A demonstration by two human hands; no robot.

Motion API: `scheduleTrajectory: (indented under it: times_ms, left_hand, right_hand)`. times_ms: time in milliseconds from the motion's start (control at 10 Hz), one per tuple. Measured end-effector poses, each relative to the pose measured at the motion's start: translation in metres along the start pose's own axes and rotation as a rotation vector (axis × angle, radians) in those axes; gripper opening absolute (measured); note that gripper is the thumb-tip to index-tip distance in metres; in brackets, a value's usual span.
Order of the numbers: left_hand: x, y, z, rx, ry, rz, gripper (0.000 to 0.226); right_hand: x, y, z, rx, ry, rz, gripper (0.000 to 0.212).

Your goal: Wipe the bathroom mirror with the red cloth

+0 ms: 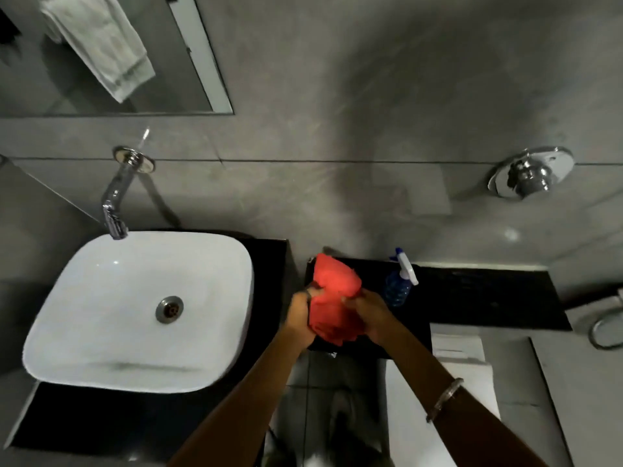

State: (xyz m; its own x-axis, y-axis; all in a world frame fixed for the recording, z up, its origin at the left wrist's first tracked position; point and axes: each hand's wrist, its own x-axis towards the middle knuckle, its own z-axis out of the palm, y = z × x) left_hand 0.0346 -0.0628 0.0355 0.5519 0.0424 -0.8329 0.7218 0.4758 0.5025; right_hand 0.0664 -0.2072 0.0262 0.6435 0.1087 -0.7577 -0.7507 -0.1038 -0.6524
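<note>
The red cloth [335, 296] is bunched up between both hands, over the black ledge [488, 294] right of the basin. My left hand [301, 315] grips its left side and my right hand [371, 315] grips its right side. The bathroom mirror [101, 55] hangs on the grey wall at the upper left, well above and left of the hands. It reflects a pale towel.
A white basin [101, 318] with a chrome spout [116, 200] sits at the left on a black counter. A blue spray bottle [401, 279] stands on the ledge just right of my right hand. A chrome wall valve [529, 173] is at the right.
</note>
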Motion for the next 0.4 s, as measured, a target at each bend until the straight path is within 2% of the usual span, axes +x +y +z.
scheduleTrajectory:
  times_ms: [100,300,400]
  left_hand:
    - [0.034,-0.023,0.004,0.327,0.037,0.036,0.042]
    - [0.083,-0.032,-0.007,0.459,0.143,0.125,0.065]
    - [0.082,-0.041,-0.015,0.701,0.191,0.22,0.069]
  right_hand:
    - [0.037,0.028,-0.008,-0.056,0.076,0.001,0.043]
    - [0.094,0.049,-0.005,-0.26,0.098,-0.066,0.049]
    - [0.098,0.062,-0.002,-0.462,0.137,-0.006,0.057]
